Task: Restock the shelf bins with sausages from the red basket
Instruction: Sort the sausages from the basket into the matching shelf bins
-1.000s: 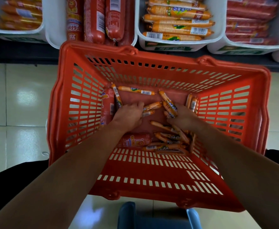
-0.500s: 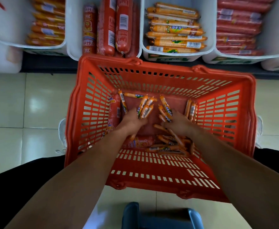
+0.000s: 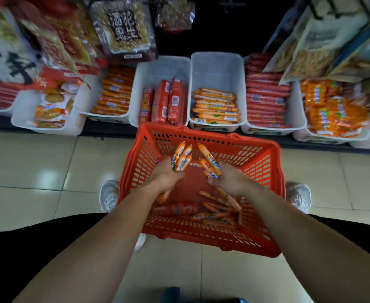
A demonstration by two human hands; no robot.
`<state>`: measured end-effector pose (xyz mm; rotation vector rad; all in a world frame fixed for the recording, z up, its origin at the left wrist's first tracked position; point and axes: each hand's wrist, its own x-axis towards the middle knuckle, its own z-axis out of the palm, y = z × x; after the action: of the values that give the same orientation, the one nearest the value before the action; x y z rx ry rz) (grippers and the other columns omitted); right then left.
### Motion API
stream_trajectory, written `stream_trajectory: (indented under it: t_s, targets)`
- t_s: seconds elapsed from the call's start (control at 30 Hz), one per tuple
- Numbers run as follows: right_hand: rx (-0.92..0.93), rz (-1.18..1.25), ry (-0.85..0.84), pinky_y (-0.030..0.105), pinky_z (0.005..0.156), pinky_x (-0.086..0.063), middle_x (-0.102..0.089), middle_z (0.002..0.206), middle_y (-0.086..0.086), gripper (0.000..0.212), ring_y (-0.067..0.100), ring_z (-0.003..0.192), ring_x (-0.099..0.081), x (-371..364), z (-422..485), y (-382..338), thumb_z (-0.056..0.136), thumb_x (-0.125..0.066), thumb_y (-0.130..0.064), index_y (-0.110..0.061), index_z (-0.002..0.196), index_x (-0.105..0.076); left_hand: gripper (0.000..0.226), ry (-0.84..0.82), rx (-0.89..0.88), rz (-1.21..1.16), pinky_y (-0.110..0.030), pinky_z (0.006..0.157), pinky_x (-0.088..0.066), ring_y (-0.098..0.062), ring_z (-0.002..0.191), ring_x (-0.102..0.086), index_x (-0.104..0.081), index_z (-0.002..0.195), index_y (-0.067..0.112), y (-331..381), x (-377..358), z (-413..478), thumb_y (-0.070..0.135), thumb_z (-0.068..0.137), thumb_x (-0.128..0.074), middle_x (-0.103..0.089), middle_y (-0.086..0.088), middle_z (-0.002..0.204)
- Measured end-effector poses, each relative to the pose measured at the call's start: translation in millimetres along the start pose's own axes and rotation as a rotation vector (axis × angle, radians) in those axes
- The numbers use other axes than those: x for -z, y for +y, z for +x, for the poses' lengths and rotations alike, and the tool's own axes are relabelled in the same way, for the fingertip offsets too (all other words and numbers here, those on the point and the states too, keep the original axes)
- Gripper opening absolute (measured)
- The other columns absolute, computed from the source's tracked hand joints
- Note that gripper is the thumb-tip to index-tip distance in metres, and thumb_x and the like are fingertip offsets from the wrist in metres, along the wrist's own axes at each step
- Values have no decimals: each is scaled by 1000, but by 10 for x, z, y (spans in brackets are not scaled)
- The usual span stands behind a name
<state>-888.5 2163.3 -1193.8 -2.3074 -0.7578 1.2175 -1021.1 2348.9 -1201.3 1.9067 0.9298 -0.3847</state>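
Both hands (image 3: 166, 178) (image 3: 232, 182) tight around sausages (image 3: 181, 159)

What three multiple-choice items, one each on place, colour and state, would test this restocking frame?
1. The bin of thick red sausages stands: A) at the row's far right end; B) just left of the part-filled bin of orange sausages; C) on the floor tiles.
2. The shelf bins are: A) white; B) blue; C) black.
3. The left hand: A) lies flat on the floor; B) hangs empty; C) grips a bundle of thin sausages.
Key: 1 B, the two stand side by side behind the red basket; 2 A, every bin wall shows white; 3 C, its fingers curl round several orange sticks.
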Motion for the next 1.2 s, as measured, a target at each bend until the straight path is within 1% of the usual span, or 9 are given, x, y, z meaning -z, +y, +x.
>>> stream_trajectory:
  t_s: [0.13, 0.2, 0.3, 0.4, 0.53, 0.67, 0.87, 1.03, 1.2]
  targets:
    - [103, -97, 112, 28, 64, -35, -54, 88, -7, 23, 17, 83, -53, 419, -120, -238, 93, -68, -28, -23, 93, -46, 24, 52, -47, -7, -23, 60, -44, -8, 76, -67, -63, 106, 20, 179, 305, -127, 28, 85, -71, -70, 4, 91]
    - [143, -130, 156, 31, 73, -40, -61, 104, 1, 26, 22, 95, -58, 672, -53, -315, 94, -67, -28, -17, 111, -51, 21, 87, -57, -26, -21, 58, -43, -4, 70, -66, -62, 106, 20, 250, 432, -134, 24, 87, -71, -71, 3, 91]
    - [151, -189, 207, 31, 73, -43, -65, 114, 12, 33, 27, 94, -64, 1045, 190, -414, 95, -65, -26, -13, 122, -51, 19, 122, -67, -55, -19, 58, -44, -4, 65, -65, -61, 105, 18, 340, 567, -88, 20, 88, -71, -71, 1, 84]
    - [162, -366, 246, 31, 84, -40, -57, 135, 20, 52, 37, 117, -57, 1359, 554, -565, 97, -62, -25, -12, 143, -41, 16, 124, -89, -62, -16, 55, -42, -3, 61, -61, -60, 103, 18, 379, 644, 11, 16, 90, -68, -66, 4, 81]
    - [113, -599, 230, 36, 83, -40, -54, 137, 19, 51, 38, 121, -53, 1485, 1057, -701, 100, -57, -27, -18, 146, -37, 23, 146, -59, -81, -11, 49, -40, 0, 63, -64, -59, 110, 20, 362, 695, 161, 22, 89, -68, -67, 2, 88]
    - [117, -640, 162, 38, 101, -42, -50, 146, 13, 58, 36, 128, -50, 1358, 1391, -634, 99, -57, -27, -31, 152, -34, 22, 173, -58, -124, -24, 60, -50, -14, 76, -69, -59, 108, 22, 310, 692, 254, 21, 89, -68, -69, -2, 91]
    - [88, -691, 262, 46, 100, -45, -54, 139, 9, 41, 32, 125, -51, 1363, 1417, -451, 101, -46, -38, -30, 141, -51, 17, 195, -43, -208, -38, 77, -55, -22, 80, -69, -56, 94, 29, 274, 706, 323, 20, 89, -69, -69, -1, 83]
    - [27, -818, 321, 47, 92, -46, -56, 128, 11, 43, 32, 116, -55, 1462, 1256, -354, 92, -51, -9, -25, 131, -57, 16, 203, -35, -196, -39, 81, -55, -20, 80, -69, -58, 94, 28, 283, 691, 316, 20, 88, -70, -70, 0, 82]
    - [44, -709, 309, 47, 94, -50, -54, 136, 9, 39, 33, 120, -54, 1487, 1154, -318, 97, -47, -27, -23, 134, -57, 19, 214, -53, -175, -30, 73, -53, -14, 77, -67, -59, 106, 25, 414, 656, 297, 19, 90, -69, -68, 3, 85]
